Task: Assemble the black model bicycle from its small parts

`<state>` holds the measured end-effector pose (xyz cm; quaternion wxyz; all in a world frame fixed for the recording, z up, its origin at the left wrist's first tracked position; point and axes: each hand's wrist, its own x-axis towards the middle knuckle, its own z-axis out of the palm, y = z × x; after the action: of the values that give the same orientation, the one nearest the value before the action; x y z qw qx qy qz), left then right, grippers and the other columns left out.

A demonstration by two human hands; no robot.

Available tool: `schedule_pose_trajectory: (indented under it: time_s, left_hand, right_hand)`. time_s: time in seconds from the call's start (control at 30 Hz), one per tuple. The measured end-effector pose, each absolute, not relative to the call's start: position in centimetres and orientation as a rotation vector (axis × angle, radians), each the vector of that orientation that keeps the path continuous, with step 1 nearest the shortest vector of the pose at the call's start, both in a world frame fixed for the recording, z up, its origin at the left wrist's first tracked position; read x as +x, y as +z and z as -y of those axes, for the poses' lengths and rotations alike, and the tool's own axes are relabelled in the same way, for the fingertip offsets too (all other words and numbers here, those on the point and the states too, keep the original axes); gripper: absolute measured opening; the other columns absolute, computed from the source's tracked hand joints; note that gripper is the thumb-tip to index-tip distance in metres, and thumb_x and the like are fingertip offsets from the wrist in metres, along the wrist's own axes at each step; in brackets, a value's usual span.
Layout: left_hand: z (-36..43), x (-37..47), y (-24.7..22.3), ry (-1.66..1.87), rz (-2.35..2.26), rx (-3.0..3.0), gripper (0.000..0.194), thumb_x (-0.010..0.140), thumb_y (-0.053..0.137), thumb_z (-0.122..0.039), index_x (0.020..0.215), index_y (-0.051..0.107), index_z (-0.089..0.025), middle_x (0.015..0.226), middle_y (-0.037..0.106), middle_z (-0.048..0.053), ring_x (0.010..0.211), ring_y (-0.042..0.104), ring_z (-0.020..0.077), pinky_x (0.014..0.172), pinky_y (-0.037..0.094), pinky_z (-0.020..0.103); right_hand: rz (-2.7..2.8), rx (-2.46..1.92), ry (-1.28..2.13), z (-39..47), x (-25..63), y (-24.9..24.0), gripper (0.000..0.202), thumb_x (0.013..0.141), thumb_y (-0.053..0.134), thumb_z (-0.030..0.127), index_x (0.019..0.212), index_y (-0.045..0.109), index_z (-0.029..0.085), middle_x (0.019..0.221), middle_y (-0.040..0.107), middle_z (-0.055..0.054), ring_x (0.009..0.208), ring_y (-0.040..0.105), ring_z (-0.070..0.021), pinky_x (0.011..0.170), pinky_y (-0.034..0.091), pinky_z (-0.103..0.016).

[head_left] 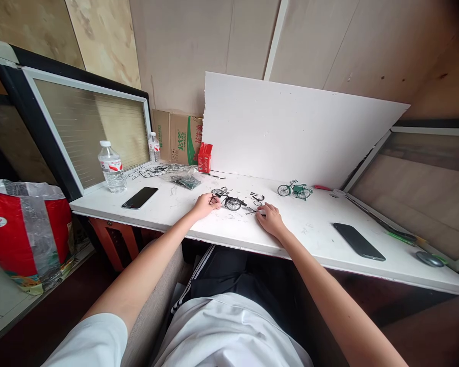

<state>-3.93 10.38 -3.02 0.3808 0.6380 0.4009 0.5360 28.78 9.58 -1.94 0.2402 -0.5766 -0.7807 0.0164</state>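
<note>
A small black model bicycle (233, 203) stands on the white table, and my left hand (207, 205) has its fingers closed on the front end of it. To its right, my right hand (270, 219) rests on the tabletop with fingers curled at some small dark loose parts (251, 210); whether it pinches one is too small to make out. Just beyond that hand lie more black pieces (257, 198), among them a ring shape. A finished-looking green model bicycle (294, 190) stands farther right.
On the left are a phone (139, 198), a water bottle (113, 171), a plastic bag of parts (186, 181) and black sprue frames (149, 172). A red box (205, 157) and a carton (178, 136) stand behind. Rightward lie another phone (358, 241) and a mouse (430, 259). A white board (290, 132) leans at the back.
</note>
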Motion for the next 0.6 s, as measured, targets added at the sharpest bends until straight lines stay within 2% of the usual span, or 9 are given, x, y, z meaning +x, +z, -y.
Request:
schedule_pose_trajectory:
  time_s: [0.2,0.4,0.6]
  left_hand:
    - [-9.77,-3.81,-2.44,1.384,-1.086,1.703,0.026,0.079,0.08,-0.033,0.093,0.067,-0.015,0.088,0.07,0.006,0.077,0.066,0.0175,0.072,0.054,0.031]
    - [-9.43,-3.74,-2.05,1.361,-1.095,1.675,0.018,0.093,0.062,-0.033,0.096,0.063,-0.016,0.098,0.071,0.009,0.073,0.069,0.0172,0.072,0.056,0.032]
    - [-9.81,-3.7,-2.35,1.339,-1.119,1.623,0.018,0.096,0.058,-0.034,0.098,0.063,-0.017,0.105,0.071,0.01,0.077,0.071,0.0177,0.075,0.058,0.032]
  right_hand:
    - [2.13,-1.592,0.021,-10.05,28.87,-2.49,0.042,0.101,0.046,0.041,0.133,0.061,0.017,0.148,0.056,-0.017,0.142,0.046,-0.0347,0.116,0.037,-0.047]
    - [2.132,-1.584,0.031,-9.76,28.74,-2.34,0.038,0.101,0.044,0.035,0.13,0.063,0.019,0.148,0.056,-0.016,0.142,0.045,-0.0351,0.114,0.038,-0.05]
    - [2.133,-1.605,0.011,-9.19,28.48,-1.85,0.033,0.101,0.044,0.03,0.121,0.068,0.021,0.149,0.055,-0.015,0.14,0.047,-0.0341,0.11,0.042,-0.048]
